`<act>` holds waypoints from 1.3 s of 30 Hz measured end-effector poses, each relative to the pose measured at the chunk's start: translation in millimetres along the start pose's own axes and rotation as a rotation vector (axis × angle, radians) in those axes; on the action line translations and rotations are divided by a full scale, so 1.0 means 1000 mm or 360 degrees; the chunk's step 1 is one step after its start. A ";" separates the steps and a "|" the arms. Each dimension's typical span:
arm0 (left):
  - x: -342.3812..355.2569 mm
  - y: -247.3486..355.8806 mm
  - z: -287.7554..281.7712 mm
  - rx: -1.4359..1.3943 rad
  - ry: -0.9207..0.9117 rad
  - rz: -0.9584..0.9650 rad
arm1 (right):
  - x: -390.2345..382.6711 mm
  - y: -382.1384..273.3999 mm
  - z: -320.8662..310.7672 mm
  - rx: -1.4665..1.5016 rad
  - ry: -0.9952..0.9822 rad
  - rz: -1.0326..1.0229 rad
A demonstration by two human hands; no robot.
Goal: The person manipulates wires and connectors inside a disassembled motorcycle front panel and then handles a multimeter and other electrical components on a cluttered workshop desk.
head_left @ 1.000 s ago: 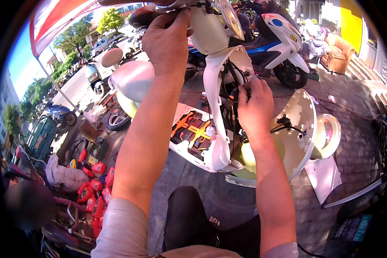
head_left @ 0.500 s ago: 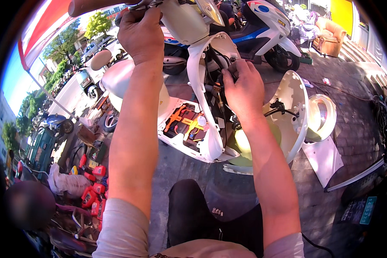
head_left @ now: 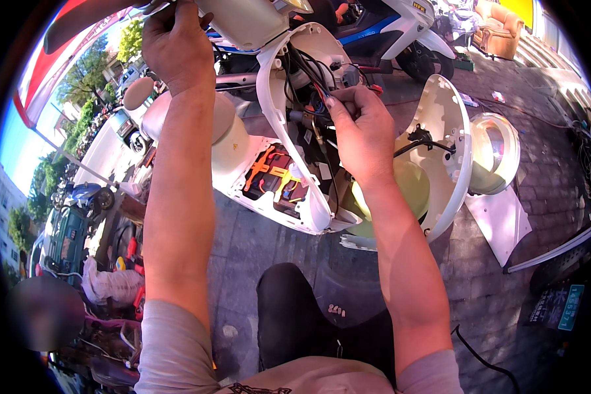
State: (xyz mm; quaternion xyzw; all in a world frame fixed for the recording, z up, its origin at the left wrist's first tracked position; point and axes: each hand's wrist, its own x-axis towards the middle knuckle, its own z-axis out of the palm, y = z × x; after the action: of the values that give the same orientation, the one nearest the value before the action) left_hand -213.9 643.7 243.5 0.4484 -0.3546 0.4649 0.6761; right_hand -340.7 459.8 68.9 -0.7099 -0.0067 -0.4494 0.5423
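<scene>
A partly stripped cream scooter stands before me, its open front body (head_left: 269, 85) showing a bundle of wires (head_left: 300, 62) inside. At the top left my left hand (head_left: 182, 56) is closed on the handlebar (head_left: 98, 18) beside its dark grip; its fingertips are partly cut off by the upper edge. My right hand (head_left: 364, 134) pinches thin coloured wires between thumb and forefinger at the right side of the opening. Below the wires, the floor section holds a dark battery compartment with orange straps (head_left: 276, 174).
A detached cream front panel (head_left: 450, 177) with a black cable stands right of the scooter. Beyond it are a round cream part (head_left: 496, 154) and a flat white panel (head_left: 502, 220) on the paving. A white-and-blue scooter (head_left: 400, 33) is parked behind. A white bag (head_left: 111, 282) lies left.
My left hand and the handlebar have shifted left and up in view. My right hand has moved slightly left and down, and more of the wire bundle shows in the opening.
</scene>
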 end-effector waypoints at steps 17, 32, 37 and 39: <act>-0.152 0.044 0.010 0.1248 -0.1564 0.0587 | 0.013 0.024 -0.015 0.1454 -0.0055 0.0844; -0.158 0.046 0.009 0.1175 -0.1558 0.0481 | -0.006 0.037 0.002 0.0369 0.0105 -0.0032; -0.135 0.057 0.023 0.0881 -0.1448 0.0368 | -0.018 0.031 0.015 0.0233 0.0202 -0.0218; -0.118 0.050 0.029 0.0948 -0.1661 0.0572 | -0.020 0.027 0.014 0.0145 0.0201 -0.0235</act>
State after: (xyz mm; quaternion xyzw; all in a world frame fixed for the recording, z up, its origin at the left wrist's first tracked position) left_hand -300.4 587.7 161.5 0.7189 -0.5631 0.3700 0.1711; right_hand -330.1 469.4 34.8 -0.6523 -0.0453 -0.5313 0.5387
